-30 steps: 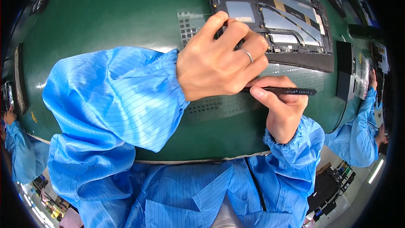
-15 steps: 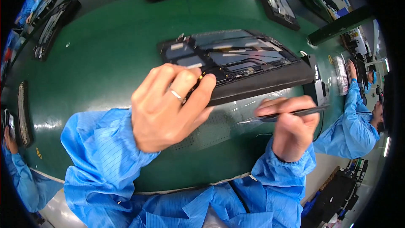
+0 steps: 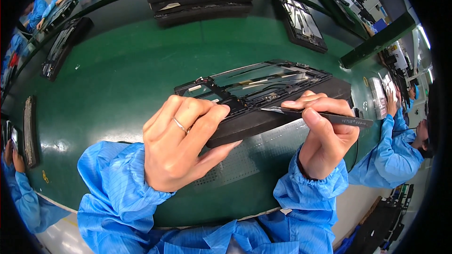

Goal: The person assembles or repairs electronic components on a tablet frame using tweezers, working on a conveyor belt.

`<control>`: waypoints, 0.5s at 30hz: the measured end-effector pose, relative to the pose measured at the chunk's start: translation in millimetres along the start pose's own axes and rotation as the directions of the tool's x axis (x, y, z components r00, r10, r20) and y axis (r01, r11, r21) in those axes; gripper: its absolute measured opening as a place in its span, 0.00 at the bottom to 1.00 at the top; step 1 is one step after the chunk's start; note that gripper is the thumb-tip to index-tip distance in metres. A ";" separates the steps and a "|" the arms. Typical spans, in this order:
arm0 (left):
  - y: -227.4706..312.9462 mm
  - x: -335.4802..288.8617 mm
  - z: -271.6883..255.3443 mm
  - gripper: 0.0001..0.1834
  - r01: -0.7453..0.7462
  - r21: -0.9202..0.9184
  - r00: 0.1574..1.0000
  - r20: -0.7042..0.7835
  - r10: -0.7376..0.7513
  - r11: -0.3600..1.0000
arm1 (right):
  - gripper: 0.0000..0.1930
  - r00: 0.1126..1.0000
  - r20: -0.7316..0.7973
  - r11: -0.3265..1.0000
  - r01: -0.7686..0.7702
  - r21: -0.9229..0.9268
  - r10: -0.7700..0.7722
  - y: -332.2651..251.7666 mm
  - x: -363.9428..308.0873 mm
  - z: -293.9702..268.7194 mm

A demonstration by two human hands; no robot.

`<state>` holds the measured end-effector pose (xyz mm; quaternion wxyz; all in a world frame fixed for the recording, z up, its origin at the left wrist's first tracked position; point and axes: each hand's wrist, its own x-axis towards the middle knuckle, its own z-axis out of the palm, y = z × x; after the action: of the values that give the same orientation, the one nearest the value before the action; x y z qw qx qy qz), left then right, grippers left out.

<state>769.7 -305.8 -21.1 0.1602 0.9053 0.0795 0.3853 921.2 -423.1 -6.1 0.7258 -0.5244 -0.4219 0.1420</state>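
A thick black foam tray [image 3: 278,124] sits tilted in front of me, bearing opened device frames [image 3: 254,89] with glass panels, dark cables and small metal parts. My left hand [image 3: 183,143], with a ring on one finger, grips the tray's near left corner, fingers on top and thumb underneath. Black tweezers [image 3: 343,119] with bright fine tips are held between the thumb and fingers of my right hand [image 3: 325,134]. Those tips point left, over the tray's near edge beside the frames; whether they touch anything, I cannot tell.
Stacked black foam trays [image 3: 202,4] stand at the far side of the green table [image 3: 117,80]. More loaded trays lie far right [image 3: 301,23] and far left [image 3: 63,47]. A perforated clear sheet [image 3: 230,169] lies below my hands. Co-workers in blue sit at both sides.
The tweezers have moved from below the tray up to its near edge. In the picture, the tray and my left hand sit lower, and the whole view has shifted too.
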 end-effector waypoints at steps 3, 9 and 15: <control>2.7 1.8 -2.9 0.24 0.048 -0.021 0.995 0.087 -0.046 0.999 | 0.05 1.000 0.018 0.997 0.015 -0.077 -0.014 -0.1 2.1 -1.1; 0.9 3.6 3.3 0.24 0.015 -0.022 1.000 0.002 -0.015 1.000 | 0.06 0.999 0.033 0.985 0.022 -0.172 -0.017 0.2 3.9 0.2; 4.5 7.1 6.2 0.23 0.014 -0.025 1.000 -0.007 -0.015 1.000 | 0.06 0.998 0.050 0.994 0.049 -0.097 -0.045 4.6 7.2 -9.0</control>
<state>779.1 -309.6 -18.8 0.1741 0.9012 0.0818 0.3885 933.5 -422.3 -7.7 0.6921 -0.5459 -0.4577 0.1163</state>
